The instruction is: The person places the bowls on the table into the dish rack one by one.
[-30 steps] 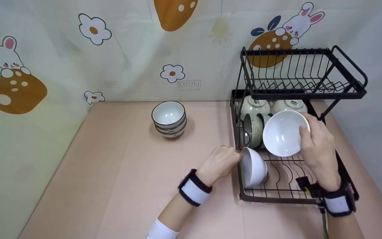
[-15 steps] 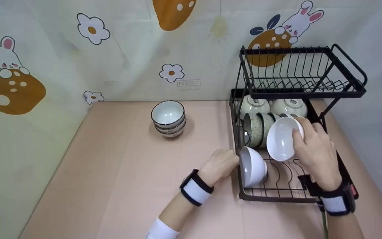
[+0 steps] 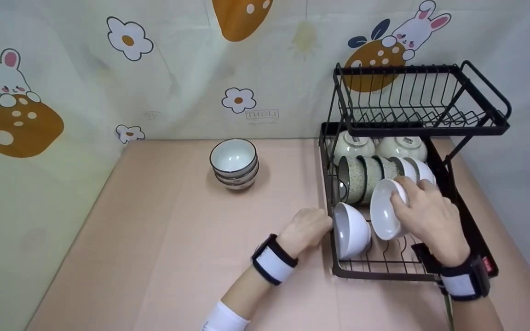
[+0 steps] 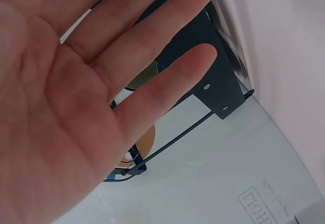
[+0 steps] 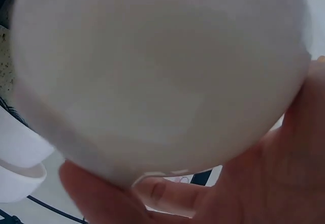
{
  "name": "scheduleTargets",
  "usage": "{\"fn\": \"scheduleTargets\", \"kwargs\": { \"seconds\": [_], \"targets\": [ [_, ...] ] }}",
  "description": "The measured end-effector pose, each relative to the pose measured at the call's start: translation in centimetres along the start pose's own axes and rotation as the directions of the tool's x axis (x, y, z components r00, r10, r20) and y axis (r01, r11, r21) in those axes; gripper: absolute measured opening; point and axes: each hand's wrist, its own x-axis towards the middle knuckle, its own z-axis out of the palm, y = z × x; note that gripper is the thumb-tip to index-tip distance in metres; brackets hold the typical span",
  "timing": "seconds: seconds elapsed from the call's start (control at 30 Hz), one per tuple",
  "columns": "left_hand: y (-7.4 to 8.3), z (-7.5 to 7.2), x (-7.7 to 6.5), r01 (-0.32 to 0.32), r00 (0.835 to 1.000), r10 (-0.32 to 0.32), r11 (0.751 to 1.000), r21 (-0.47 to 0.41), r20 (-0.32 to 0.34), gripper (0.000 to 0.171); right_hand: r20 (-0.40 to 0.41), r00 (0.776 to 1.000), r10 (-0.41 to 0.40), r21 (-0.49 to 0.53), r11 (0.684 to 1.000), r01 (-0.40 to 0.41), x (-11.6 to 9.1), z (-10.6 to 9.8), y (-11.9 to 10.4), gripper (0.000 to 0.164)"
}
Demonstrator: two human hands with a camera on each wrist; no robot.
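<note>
My right hand (image 3: 430, 218) holds a white bowl (image 3: 381, 211) by its rim, thumb inside, over the lower tier of the black dish rack (image 3: 384, 276). The bowl is tilted with its opening to the left; its white outside fills most of the right wrist view. Left of it, another white bowl (image 3: 356, 234) stands on edge in the rack's front left corner. My left hand (image 3: 305, 228) is at the rack's left side. In the left wrist view its fingers (image 4: 167, 84) are extended across the rack's black side panel (image 4: 218, 89), holding nothing.
Behind the held bowl, speckled bowls (image 3: 351, 181) and white bowls (image 3: 423, 172) stand on edge in a row. Upturned pale bowls (image 3: 401, 148) sit at the back, under the upper tier (image 3: 423, 131). A bowl stack (image 3: 235, 161) stands on the table (image 3: 177, 220) to the left.
My right hand has brought the white bowl toward the front of the rack and turned its opening further left, exposing the white bowls behind. The left hand has barely moved.
</note>
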Motion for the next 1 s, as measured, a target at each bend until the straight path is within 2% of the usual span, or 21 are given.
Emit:
{"fn": "scheduleTargets", "kwargs": {
  "seconds": [0.1, 0.2, 0.3, 0.4, 0.5, 0.77, 1.0],
  "targets": [
    [-0.1, -0.3, -0.1, -0.016, 0.999, 0.018, 0.999, 0.029, -0.039, 0.014, 0.083, 0.996, -0.019, -0.036, 0.999, 0.022, -0.1, 0.3, -0.2, 0.048],
    [-0.2, -0.4, -0.1, -0.051, 0.991, 0.064, 0.993, 0.107, -0.121, 0.007, 0.159, 0.987, -0.034, -0.062, 0.997, 0.044, -0.1, 0.7, -0.5, 0.049],
    [-0.3, -0.5, 0.0, -0.088, 0.969, 0.13, 0.976, 0.197, -0.211, 0.008, 0.21, 0.977, -0.034, -0.089, 0.995, 0.054, -0.1, 1.4, -0.9, 0.051],
    [-0.4, -0.8, 0.1, -0.123, 0.944, 0.192, 0.959, 0.255, -0.269, 0.014, 0.236, 0.971, -0.027, -0.121, 0.991, 0.057, -0.1, 2.0, -1.3, 0.056],
    [-0.4, -1.0, 0.1, -0.146, 0.926, 0.233, 0.946, 0.288, -0.296, 0.019, 0.23, 0.972, -0.041, -0.138, 0.988, 0.074, -0.1, 2.6, -1.5, 0.059],
    [-0.4, -0.5, 0.1, -0.138, 0.909, 0.238, 0.947, 0.291, -0.342, 0.019, 0.203, 0.978, -0.046, -0.127, 0.989, 0.073, -0.1, 3.6, -2.1, 0.065],
    [-0.4, -0.6, -0.1, -0.126, 0.91, 0.231, 0.945, 0.3, -0.345, 0.019, 0.199, 0.98, -0.03, -0.126, 0.99, 0.056, -0.1, 2.8, -1.6, 0.06]
  ]
}}
